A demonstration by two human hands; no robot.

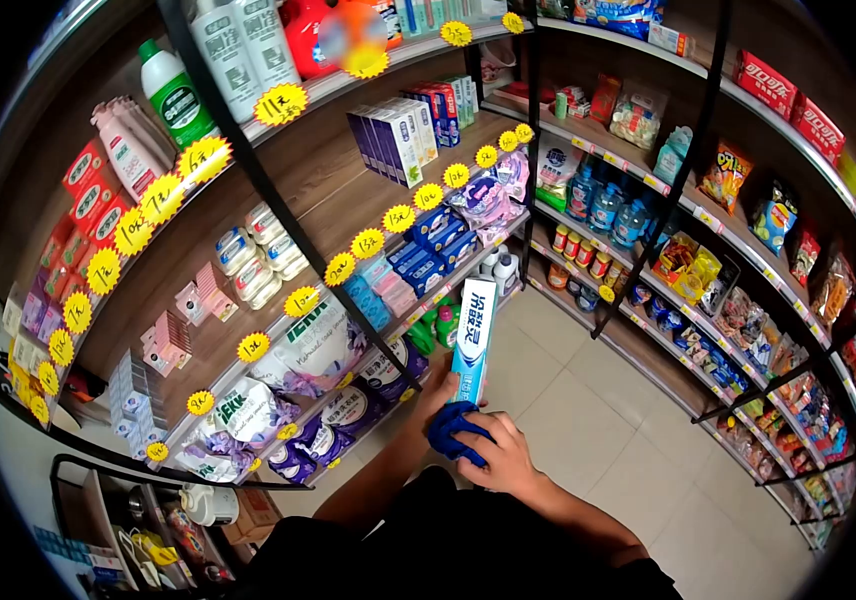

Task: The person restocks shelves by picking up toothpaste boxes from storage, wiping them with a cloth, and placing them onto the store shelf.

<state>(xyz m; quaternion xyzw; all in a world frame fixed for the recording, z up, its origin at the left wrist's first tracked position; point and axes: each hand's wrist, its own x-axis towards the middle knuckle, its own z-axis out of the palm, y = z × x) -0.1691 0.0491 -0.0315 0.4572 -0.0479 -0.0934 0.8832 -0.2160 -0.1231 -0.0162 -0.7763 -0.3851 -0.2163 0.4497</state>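
In the head view, a long white and light-blue box with dark Chinese lettering, which looks like a toothpaste box, stands tilted up in front of me. My left hand is closed round its lower part, with the fingers partly hidden behind the box and cloth. A bunched dark-blue cloth is in my right hand, whose fingers are wrapped over it. The cloth presses against the bottom end of the box.
Shelves with toiletries and yellow price tags rise on my left. Similar toothpaste-like boxes stand on a middle shelf. Snack shelves curve along the right. Pale floor tiles lie between. A lower rack stands at the bottom left.
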